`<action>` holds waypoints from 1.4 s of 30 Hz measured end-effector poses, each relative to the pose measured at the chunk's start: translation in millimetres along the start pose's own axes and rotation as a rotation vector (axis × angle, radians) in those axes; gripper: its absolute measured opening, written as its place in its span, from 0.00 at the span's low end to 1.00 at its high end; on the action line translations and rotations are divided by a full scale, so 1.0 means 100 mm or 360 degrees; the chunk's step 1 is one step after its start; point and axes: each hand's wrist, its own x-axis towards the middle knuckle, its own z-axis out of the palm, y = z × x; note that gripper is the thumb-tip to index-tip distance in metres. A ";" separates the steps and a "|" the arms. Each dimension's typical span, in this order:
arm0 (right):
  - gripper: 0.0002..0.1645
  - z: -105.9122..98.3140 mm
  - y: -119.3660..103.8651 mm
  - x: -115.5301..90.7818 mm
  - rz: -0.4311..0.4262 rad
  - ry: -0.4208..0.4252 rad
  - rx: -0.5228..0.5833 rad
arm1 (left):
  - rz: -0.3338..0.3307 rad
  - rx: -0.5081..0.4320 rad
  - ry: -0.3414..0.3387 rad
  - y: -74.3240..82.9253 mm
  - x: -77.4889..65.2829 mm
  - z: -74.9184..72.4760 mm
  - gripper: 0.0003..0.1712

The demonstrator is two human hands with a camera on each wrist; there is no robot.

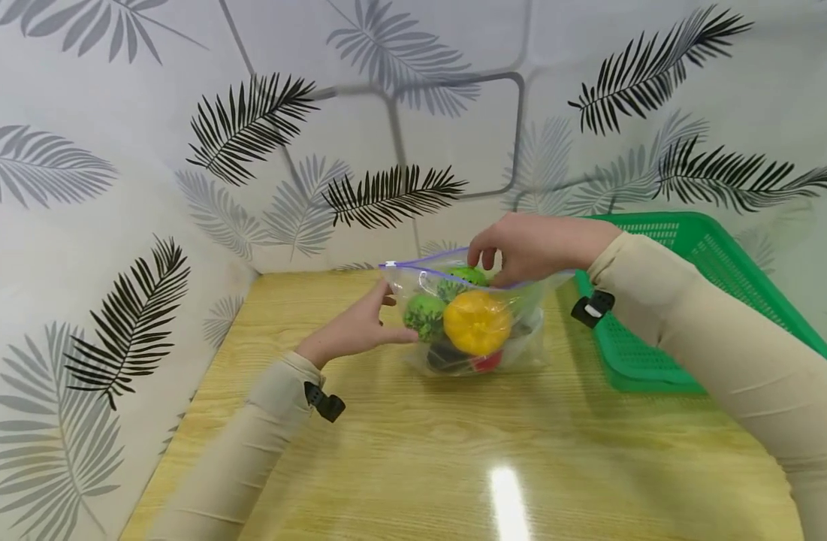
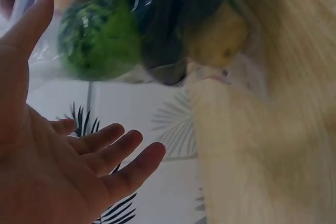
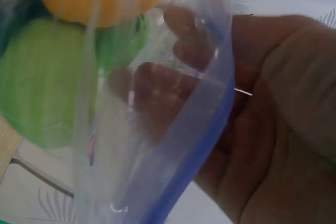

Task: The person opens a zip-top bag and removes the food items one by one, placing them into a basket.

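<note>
A clear zip bag (image 1: 531, 349) with a blue-purple zip edge and white slider (image 1: 390, 264) stands on the wooden table, its mouth parted. Inside it are a yellow pumpkin-shaped vegetable (image 1: 477, 323), a green broccoli-like piece (image 1: 424, 314), a dark long piece (image 1: 445, 356), something red (image 1: 487, 361) and, in the right wrist view, a smooth light green piece (image 3: 47, 87). My left hand (image 1: 355, 324) is spread beside the bag's left side, thumb at the plastic. My right hand (image 1: 531, 244) reaches into the mouth; its fingers (image 3: 157, 85) show through the plastic, apparently holding nothing.
To the right, a green plastic basket (image 1: 646, 372) stands on the table, partly behind my right forearm. Leaf-patterned cloth (image 1: 359, 135) rises behind the table (image 1: 386, 451) and along its left. Each wrist wears a small black strap device (image 1: 325, 402).
</note>
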 end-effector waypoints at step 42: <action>0.27 -0.24 0.78 -0.97 0.0412 0.0666 -0.0114 | 0.0044 0.0026 0.0107 -0.29 0.26 0.45 0.60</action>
